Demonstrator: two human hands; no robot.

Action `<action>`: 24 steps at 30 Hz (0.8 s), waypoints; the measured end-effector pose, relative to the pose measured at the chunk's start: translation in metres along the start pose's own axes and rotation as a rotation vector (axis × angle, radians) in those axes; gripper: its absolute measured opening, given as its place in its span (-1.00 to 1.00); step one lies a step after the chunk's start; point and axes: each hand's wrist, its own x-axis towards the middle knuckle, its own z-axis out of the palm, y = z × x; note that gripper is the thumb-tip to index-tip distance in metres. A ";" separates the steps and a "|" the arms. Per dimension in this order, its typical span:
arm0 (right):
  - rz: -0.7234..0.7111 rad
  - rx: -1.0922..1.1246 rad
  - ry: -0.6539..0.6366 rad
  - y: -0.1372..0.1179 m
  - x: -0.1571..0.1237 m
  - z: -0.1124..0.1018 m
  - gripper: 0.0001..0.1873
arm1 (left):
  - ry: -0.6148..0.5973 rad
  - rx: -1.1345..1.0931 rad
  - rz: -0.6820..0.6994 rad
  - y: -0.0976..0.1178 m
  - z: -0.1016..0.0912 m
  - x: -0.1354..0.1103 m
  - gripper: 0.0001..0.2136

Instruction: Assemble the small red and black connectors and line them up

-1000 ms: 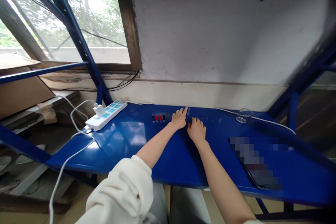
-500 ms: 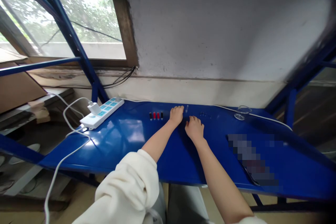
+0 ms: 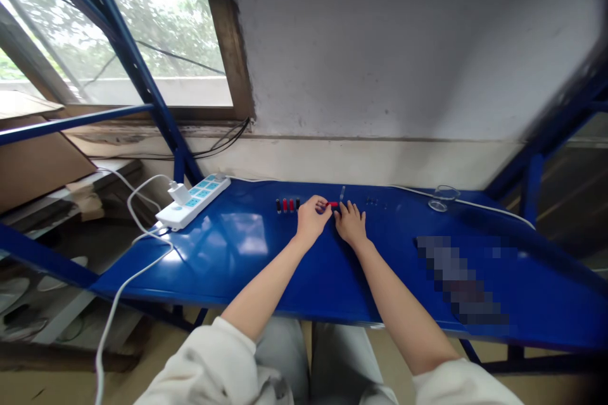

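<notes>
My left hand (image 3: 311,220) rests on the blue table (image 3: 247,259) with its fingers curled in a pinch on a small red piece (image 3: 331,204). My right hand (image 3: 351,223) lies just to its right, fingers bent, fingertips touching or almost touching the same red piece. A short row of small black and red pieces (image 3: 287,204) stands just left of my left hand. A small clear tube-like piece (image 3: 342,193) lies just beyond my hands. A few tiny dark pieces (image 3: 373,202) sit to the right of my right hand.
A white power strip (image 3: 192,202) with a plugged charger and white cable lies at the table's back left. A clear glass dish (image 3: 441,198) and a thin white cable (image 3: 489,210) are at the back right. A blurred-out patch covers something at the front right. Wall and window lie behind.
My left hand drew back from the far edge and closed on a small red piece now visible between my hands. My right hand stayed close by.
</notes>
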 end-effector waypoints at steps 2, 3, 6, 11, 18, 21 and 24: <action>0.005 0.011 -0.010 -0.001 0.006 0.002 -0.46 | 0.042 -0.074 -0.022 -0.001 -0.007 -0.010 -0.90; 0.002 0.019 -0.016 -0.001 0.009 0.002 -0.45 | 0.061 -0.101 -0.033 -0.003 -0.009 -0.014 -0.89; 0.009 0.040 -0.042 -0.001 0.021 0.004 -0.43 | 0.099 -0.161 -0.060 -0.008 -0.010 -0.022 -0.87; 0.032 0.034 -0.067 0.001 0.038 0.011 -0.41 | 0.120 -0.227 -0.110 -0.015 -0.007 -0.022 -0.85; -0.041 0.117 0.097 -0.001 0.035 0.007 -0.52 | 0.168 -0.322 -0.121 -0.022 -0.004 -0.020 -0.84; -0.106 0.298 0.291 -0.007 0.024 -0.007 -0.63 | 0.193 -0.391 -0.149 -0.024 -0.004 -0.020 -0.82; -0.095 0.616 0.439 -0.013 0.011 -0.020 -0.71 | 0.210 -0.469 -0.178 -0.026 -0.004 -0.019 -0.80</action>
